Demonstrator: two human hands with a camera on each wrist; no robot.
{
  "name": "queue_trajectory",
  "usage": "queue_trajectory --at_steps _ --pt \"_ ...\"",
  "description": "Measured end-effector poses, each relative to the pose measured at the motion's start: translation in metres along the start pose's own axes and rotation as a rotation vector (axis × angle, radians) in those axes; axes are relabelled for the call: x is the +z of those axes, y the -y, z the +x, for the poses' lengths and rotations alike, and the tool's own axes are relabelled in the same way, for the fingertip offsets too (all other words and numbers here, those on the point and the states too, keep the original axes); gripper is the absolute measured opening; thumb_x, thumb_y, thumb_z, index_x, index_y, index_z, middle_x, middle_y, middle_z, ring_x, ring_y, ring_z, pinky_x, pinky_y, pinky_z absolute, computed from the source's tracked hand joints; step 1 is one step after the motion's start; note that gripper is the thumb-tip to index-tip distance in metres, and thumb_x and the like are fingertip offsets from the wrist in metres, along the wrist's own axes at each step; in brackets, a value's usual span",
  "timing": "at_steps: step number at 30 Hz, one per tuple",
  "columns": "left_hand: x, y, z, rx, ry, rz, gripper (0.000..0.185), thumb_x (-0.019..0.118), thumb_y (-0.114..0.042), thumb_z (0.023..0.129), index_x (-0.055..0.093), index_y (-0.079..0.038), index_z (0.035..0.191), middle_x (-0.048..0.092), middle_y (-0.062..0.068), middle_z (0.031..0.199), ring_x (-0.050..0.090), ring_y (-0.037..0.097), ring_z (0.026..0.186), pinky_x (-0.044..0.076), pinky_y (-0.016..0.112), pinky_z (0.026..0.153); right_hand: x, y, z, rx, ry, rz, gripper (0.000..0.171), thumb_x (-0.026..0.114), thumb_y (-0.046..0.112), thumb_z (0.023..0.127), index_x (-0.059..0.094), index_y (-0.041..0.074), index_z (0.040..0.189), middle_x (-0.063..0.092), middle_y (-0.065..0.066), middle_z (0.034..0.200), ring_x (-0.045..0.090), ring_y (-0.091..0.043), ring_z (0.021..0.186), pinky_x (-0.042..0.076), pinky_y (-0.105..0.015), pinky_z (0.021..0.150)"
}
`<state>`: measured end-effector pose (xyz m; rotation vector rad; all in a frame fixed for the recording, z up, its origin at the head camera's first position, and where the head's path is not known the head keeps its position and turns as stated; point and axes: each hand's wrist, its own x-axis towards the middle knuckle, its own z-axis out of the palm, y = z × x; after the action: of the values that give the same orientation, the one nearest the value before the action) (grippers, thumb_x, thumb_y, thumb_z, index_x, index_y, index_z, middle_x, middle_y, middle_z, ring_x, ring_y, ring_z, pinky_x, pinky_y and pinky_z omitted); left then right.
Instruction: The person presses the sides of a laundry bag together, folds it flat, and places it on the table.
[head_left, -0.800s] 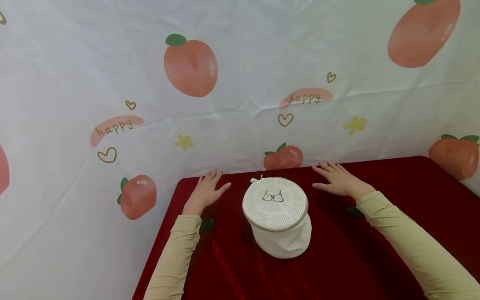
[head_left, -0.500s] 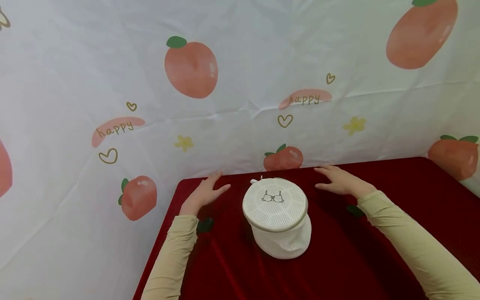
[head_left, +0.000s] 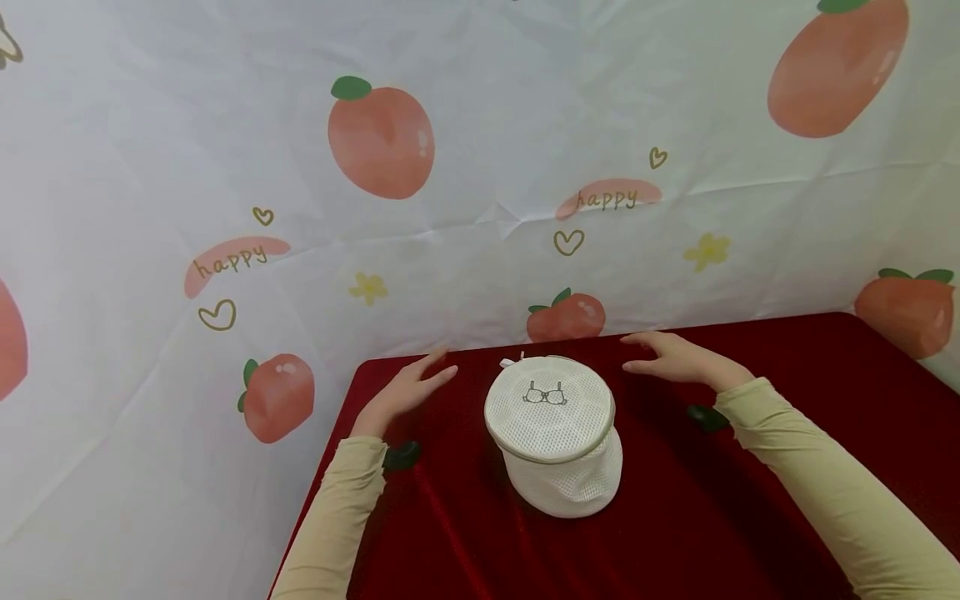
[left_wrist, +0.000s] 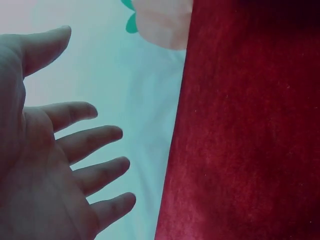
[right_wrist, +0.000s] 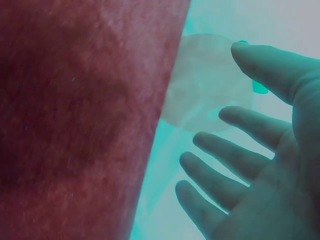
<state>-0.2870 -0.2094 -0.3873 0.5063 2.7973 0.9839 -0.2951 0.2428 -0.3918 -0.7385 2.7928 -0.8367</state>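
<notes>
A white mesh laundry bag (head_left: 562, 467), round with a zipped lid and a small bra drawing on top, stands on the red cloth-covered table (head_left: 465, 533). To its left and apart from it, my left hand (head_left: 405, 389) hangs above the table's far side with nothing in it. My right hand (head_left: 678, 360) is on the bag's other side, likewise apart from it and holding nothing. Spread fingers (left_wrist: 95, 137) show in the left wrist view. In the right wrist view the fingers (right_wrist: 220, 160) are also spread, only loosely bent.
Behind the table hangs a white backdrop (head_left: 465, 150) printed with peaches, hearts and the word "happy". It meets the table's far edge. A pale zip pull tab (head_left: 507, 362) sticks out at the back of the bag's lid.
Both hands have turned from palm-down to more edge-on, palms facing inward. My left hand has drifted slightly left and down. The laundry bag has stayed in place.
</notes>
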Motion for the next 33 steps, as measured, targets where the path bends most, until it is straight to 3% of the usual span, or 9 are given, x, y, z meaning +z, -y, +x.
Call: queue_trajectory --at_steps 7,13,16,25,33 --pt "0.0 -0.004 -0.005 0.029 0.024 -0.132 0.061 0.052 -0.041 0.097 0.036 -0.011 0.148 0.042 0.013 0.146 0.038 0.031 0.133 0.032 0.05 0.106 -0.003 0.006 -0.003 0.02 0.042 0.167 0.065 0.057 0.038 0.096 0.039 -0.005 0.142 0.043 -0.027 0.139 0.041 -0.046 0.126 0.039 -0.055 0.099" --pt "0.0 -0.004 -0.007 0.042 0.038 -0.209 0.057 0.054 -0.04 0.097 0.042 -0.012 0.145 0.051 0.011 0.138 0.048 0.029 0.124 0.041 0.048 0.1 -0.004 0.011 -0.007 0.04 0.04 0.209 0.062 0.056 0.037 0.097 0.04 -0.003 0.142 0.048 -0.025 0.134 0.045 -0.041 0.124 0.04 -0.053 0.098" --pt "0.001 -0.004 -0.007 0.053 0.058 -0.263 0.056 0.054 -0.038 0.097 0.042 -0.011 0.144 0.049 0.012 0.139 0.049 0.03 0.124 0.041 0.049 0.1 -0.006 0.012 -0.009 0.053 0.038 0.234 0.061 0.056 0.038 0.097 0.041 -0.002 0.141 0.05 -0.024 0.133 0.046 -0.04 0.122 0.042 -0.052 0.097" --pt "0.003 -0.008 -0.008 0.121 0.132 -0.47 0.052 0.051 -0.027 0.1 0.038 -0.002 0.144 0.045 0.025 0.139 0.044 0.043 0.125 0.041 0.052 0.099 -0.012 0.018 -0.014 0.061 0.082 0.52 0.054 0.053 0.028 0.1 0.038 -0.004 0.141 0.046 -0.026 0.136 0.055 -0.034 0.116 0.048 -0.046 0.093" --pt "0.007 -0.017 -0.015 0.093 0.196 -0.648 0.052 0.053 -0.026 0.099 0.038 -0.004 0.144 0.046 0.025 0.137 0.046 0.043 0.124 0.044 0.048 0.098 -0.016 0.022 -0.019 0.059 0.105 0.666 0.052 0.05 0.025 0.101 0.034 -0.006 0.141 0.042 -0.032 0.136 0.056 -0.036 0.114 0.048 -0.047 0.092"
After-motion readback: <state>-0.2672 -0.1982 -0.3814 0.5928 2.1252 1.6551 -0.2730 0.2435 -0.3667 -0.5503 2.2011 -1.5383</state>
